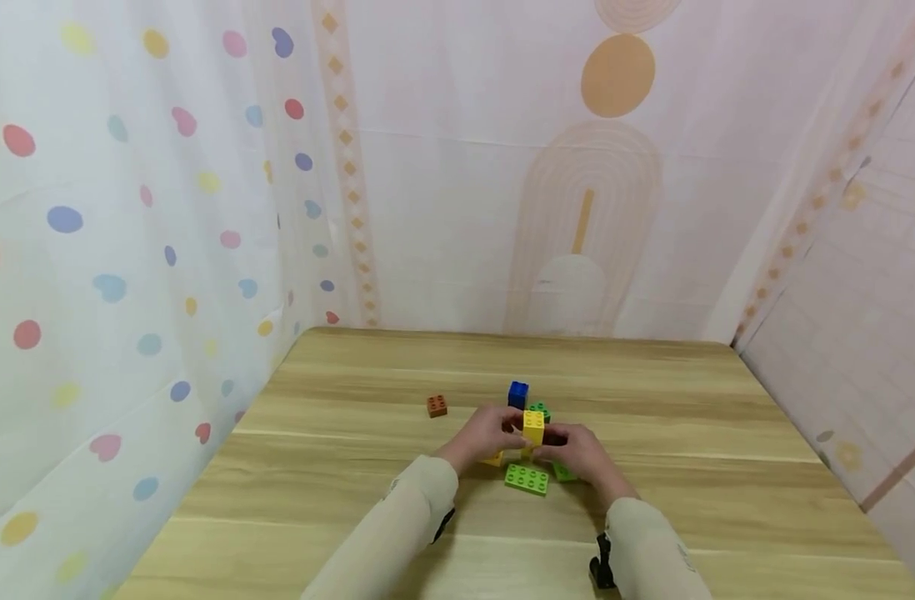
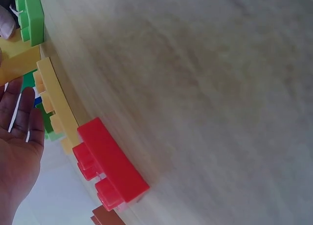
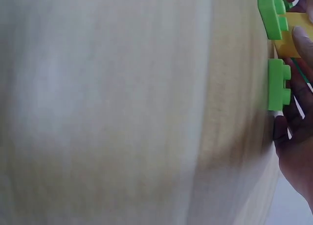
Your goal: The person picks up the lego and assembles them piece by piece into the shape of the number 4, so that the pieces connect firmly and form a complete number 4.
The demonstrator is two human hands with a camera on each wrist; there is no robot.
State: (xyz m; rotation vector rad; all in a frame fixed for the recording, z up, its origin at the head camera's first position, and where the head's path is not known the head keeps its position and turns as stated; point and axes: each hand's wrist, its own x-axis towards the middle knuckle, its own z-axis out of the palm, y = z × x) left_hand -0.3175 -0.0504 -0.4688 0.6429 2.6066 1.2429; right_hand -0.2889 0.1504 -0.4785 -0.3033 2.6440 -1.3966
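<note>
Both hands meet at an upright yellow brick stack (image 1: 533, 427), seen near the middle of the table in the head view. My left hand (image 1: 482, 435) grips it from the left, thumb and index finger at its side. From the right, my right hand (image 1: 580, 451) holds the same stack low down, its thumb (image 3: 301, 43) lying along the yellow face in the right wrist view. A light green brick (image 1: 527, 479) lies just in front of the stack. Under the right hand is another light green brick (image 3: 276, 85). A yellow-orange brick (image 2: 61, 99) sits below the left hand.
Behind the hands stand a blue brick (image 1: 517, 395) and a darker green brick (image 1: 540, 411). An orange-brown brick (image 1: 437, 406) lies to the left. The left wrist view shows a red brick (image 2: 115, 161). Patterned curtains (image 1: 442, 208) hang around the wooden table (image 1: 337, 400).
</note>
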